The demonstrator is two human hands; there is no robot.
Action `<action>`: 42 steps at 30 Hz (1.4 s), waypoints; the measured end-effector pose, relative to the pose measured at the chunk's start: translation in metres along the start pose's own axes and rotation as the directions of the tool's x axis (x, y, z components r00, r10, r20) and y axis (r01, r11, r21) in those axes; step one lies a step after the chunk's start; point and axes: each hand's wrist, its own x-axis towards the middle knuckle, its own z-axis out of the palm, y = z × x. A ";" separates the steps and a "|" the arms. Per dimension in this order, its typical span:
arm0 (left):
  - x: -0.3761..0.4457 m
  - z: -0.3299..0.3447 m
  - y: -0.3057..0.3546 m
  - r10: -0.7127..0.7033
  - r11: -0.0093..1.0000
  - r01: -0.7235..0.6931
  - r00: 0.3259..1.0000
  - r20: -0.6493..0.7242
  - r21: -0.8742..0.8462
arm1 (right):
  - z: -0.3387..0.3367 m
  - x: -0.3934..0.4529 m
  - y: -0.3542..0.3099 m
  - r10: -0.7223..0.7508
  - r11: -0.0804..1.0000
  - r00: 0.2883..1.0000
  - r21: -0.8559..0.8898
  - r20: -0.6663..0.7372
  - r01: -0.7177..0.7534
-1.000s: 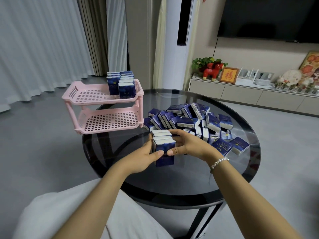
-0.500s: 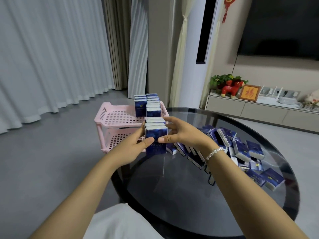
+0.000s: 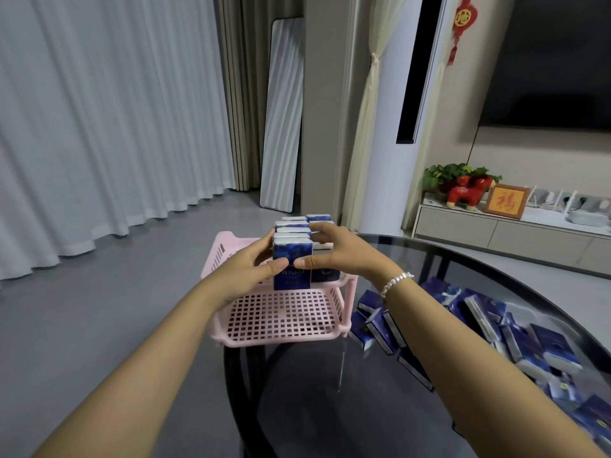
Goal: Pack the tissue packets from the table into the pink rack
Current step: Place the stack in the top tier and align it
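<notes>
A row of several blue tissue packets (image 3: 292,259) is squeezed between my two hands over the top shelf of the pink rack (image 3: 281,317). My left hand (image 3: 246,271) grips the row's left side, thumb on the front packet. My right hand (image 3: 334,251) grips the right side, fingers curled over the far end and thumb on the front. More blue packets (image 3: 319,219) stand at the back of the top shelf. The lower shelf shows bare mesh. A loose pile of blue packets (image 3: 479,328) lies on the table at the right.
The rack stands at the left edge of a round dark glass table (image 3: 363,391). Grey floor and white curtains (image 3: 99,127) lie to the left. A low TV cabinet (image 3: 515,233) with ornaments runs along the right wall.
Both hands lifted the row of packets off the table and carried it left and away to the rack's top shelf. My view turned left, so the pile now lies at the right.
</notes>
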 end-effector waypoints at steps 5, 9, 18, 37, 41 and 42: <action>0.027 -0.008 -0.017 -0.083 0.995 0.084 0.996 0.024 -0.045 | 0.000 0.033 0.017 0.074 0.975 0.996 -0.206 -0.048 -0.082; 0.039 -0.001 -0.029 -0.128 0.991 0.127 0.992 0.018 0.041 | 0.004 0.043 0.028 0.059 0.929 0.995 -0.361 -0.078 -0.084; 0.042 0.014 -0.035 -0.155 0.960 0.169 0.985 -0.078 0.225 | 0.007 0.046 0.031 0.054 0.883 0.994 -0.461 -0.095 -0.092; 0.026 0.040 -0.024 -0.244 0.870 0.283 0.959 -0.146 0.404 | 0.014 0.022 0.034 -0.080 0.740 0.997 -0.669 0.017 0.071; 0.015 0.050 -0.017 -0.178 0.919 0.250 0.953 -0.244 0.304 | 0.011 0.006 0.034 -0.125 0.834 0.989 -0.548 -0.075 0.064; 0.013 0.052 -0.016 -0.137 0.927 0.220 0.953 -0.269 0.305 | 0.010 0.000 0.035 -0.139 0.852 0.985 -0.519 -0.105 0.065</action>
